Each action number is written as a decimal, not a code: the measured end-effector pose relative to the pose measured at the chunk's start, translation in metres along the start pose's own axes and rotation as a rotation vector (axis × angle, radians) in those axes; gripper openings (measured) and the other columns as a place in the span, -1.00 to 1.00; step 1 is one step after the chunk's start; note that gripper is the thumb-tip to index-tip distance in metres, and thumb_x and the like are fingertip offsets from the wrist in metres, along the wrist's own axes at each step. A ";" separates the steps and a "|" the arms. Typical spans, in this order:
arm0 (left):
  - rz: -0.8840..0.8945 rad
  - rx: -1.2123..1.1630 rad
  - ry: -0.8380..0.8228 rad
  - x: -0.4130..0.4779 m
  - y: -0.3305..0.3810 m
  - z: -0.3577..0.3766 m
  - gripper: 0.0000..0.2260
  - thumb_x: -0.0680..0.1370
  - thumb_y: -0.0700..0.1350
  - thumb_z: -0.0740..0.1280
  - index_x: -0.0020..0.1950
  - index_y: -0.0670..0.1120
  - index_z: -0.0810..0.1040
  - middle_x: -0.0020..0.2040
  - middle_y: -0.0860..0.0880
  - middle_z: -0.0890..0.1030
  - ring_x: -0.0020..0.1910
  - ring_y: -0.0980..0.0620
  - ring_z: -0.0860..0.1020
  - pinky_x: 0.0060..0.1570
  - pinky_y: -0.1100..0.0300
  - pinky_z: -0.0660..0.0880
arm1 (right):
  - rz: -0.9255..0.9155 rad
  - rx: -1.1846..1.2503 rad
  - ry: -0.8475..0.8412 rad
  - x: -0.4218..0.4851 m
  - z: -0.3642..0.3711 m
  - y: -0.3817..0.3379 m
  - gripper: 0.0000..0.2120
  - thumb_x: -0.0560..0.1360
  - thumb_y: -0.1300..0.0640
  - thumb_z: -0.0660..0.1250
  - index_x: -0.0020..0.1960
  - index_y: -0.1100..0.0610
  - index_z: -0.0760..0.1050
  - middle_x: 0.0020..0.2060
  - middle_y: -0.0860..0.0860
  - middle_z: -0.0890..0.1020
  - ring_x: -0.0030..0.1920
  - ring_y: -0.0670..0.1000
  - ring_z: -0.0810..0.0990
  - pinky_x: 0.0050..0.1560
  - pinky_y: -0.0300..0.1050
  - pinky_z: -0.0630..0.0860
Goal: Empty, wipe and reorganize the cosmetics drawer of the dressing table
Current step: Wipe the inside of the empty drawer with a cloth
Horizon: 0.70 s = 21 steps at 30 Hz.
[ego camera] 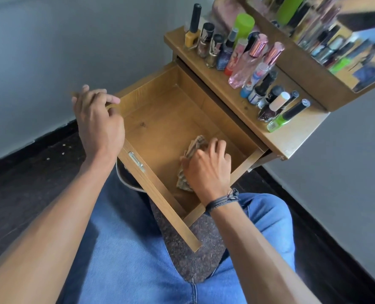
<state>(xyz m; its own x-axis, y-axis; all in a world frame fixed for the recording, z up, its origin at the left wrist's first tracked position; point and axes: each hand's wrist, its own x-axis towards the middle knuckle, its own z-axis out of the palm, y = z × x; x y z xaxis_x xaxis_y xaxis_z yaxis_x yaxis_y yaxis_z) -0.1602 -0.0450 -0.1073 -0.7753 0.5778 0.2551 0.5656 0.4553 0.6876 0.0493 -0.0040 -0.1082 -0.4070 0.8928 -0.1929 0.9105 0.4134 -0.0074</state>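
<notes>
Right grip [206,170]: fingers curled tight round a crumpled tan cloth [193,145], pressing it onto the drawer floor at lower centre of the frame. The cloth is bunched, not spread; my read is that's for pressure when scrubbing the near right corner

Left grip [98,126]: fingers hooked over the rim at the drawer's left front corner, holding nothing else. Probably bracing the box so it doesn't slide or rack under the wiping load

Drawer [160,115]: pulled well out into mid-frame, over the person's lap, and nothing in it but the cloth and the hand. So I'd put emptying as done, wiping in hand, restocking not yet begun. The far half of the floor looks bare and dry; can't tell which parts are already wiped

Cosmetics [254,62]: bottles, sprays and nail polishes stand in a diagonal row on the bench [291,141], upper right, well apart from the drawer opening. Likely parked there to keep the drawer free, and within reach for putting back. Most are upright; the green nail polish [285,118] at the row's lower end lies tilted, so it may roll

Surface and room: warm brown wood-grain veneer on drawer and bench, with a small metal plate [136,161] on the drawer front. A mirror [335,40] at top right reflects the bottles. Pale grey walls [39,51], dark floor [28,172] with a few light specks at left. Blue jeans [127,249] fill the bottom, and there's a dark corded band [222,199] on the right wrist
</notes>
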 end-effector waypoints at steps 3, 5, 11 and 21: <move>0.000 -0.003 -0.003 0.000 0.001 0.000 -0.69 0.51 -0.38 0.17 0.07 -0.14 0.63 0.36 -0.08 0.52 0.56 -0.05 0.23 0.59 0.04 -0.08 | 0.078 -0.059 -0.029 0.001 -0.006 0.014 -0.45 0.61 -0.29 0.16 0.11 0.17 0.62 0.18 0.20 0.52 0.21 0.22 0.41 0.14 0.12 0.37; -0.001 -0.005 -0.005 0.000 0.001 0.000 -0.71 0.52 -0.37 0.18 0.07 -0.13 0.63 0.37 -0.08 0.52 0.56 -0.05 0.23 0.59 0.03 -0.08 | 0.113 -0.111 -0.047 0.004 -0.011 0.025 -0.43 0.62 -0.32 0.11 0.09 0.15 0.62 0.15 0.21 0.58 0.17 0.23 0.47 0.14 0.10 0.36; 0.001 -0.007 -0.006 0.000 0.001 -0.001 -0.73 0.54 -0.37 0.21 0.07 -0.14 0.63 0.38 -0.07 0.52 0.56 -0.04 0.22 0.59 0.07 -0.10 | 0.072 -0.163 -0.102 0.012 -0.024 0.039 -0.44 0.64 -0.32 0.06 0.11 0.11 0.60 0.12 0.16 0.65 0.16 0.21 0.56 0.14 0.07 0.39; 0.012 -0.007 -0.016 0.001 0.003 -0.001 -0.71 0.51 -0.40 0.20 0.08 -0.15 0.63 0.36 -0.10 0.53 0.55 -0.07 0.24 0.59 -0.02 -0.07 | -0.057 -0.205 -0.109 -0.013 -0.017 0.027 -0.42 0.64 -0.32 0.05 0.09 0.13 0.61 0.18 0.17 0.58 0.12 0.14 0.60 0.43 0.17 0.19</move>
<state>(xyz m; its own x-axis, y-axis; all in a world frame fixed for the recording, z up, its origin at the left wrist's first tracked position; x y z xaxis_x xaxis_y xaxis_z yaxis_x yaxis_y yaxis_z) -0.1593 -0.0441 -0.1042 -0.7636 0.5944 0.2523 0.5731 0.4438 0.6889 0.0778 -0.0014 -0.0892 -0.4373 0.8469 -0.3026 0.8478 0.5004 0.1755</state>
